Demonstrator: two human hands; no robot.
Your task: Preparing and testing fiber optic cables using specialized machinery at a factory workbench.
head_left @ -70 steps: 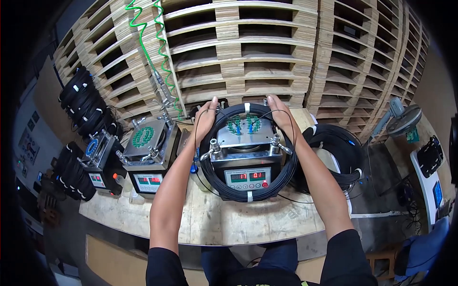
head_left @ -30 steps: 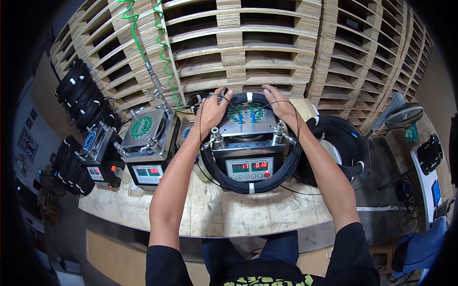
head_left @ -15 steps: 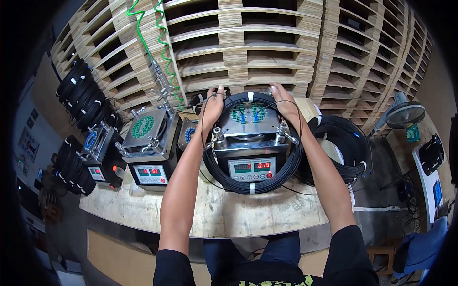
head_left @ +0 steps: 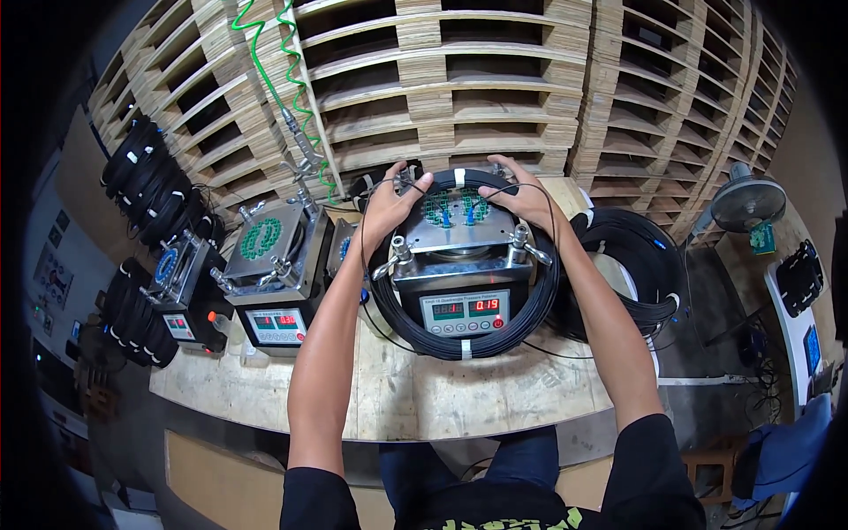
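A fibre-end polishing machine [head_left: 464, 278] stands in front of me, with a metal top plate [head_left: 459, 231] holding green connector fittings and two blue-tipped connectors. A black cable coil [head_left: 467, 348], banded with white tape, encircles the machine; its far side crosses above the plate. My left hand [head_left: 391, 208] closes about the clamp lever at the plate's far left corner, thumb toward the coil. At the far right corner my right hand [head_left: 525, 196] grips the matching clamp lever, partly hidden by the fingers. Two near clamp levers [head_left: 399, 253] stand untouched. Thin cable ends run over both wrists.
Two similar machines [head_left: 276, 274] stand to the left on the wooden bench [head_left: 402, 397]. More black coils [head_left: 623, 252] lie at the right, and others are stacked far left. Wooden pallets [head_left: 495, 66] rise behind. A green air hose [head_left: 256, 49] hangs down; a fan [head_left: 746, 203] stands right.
Both hands have shifted inward and nearer around the far corners, with the thumbs now over the plate's far side. One red reading on the machine's display differs. The coil stays around the machine.
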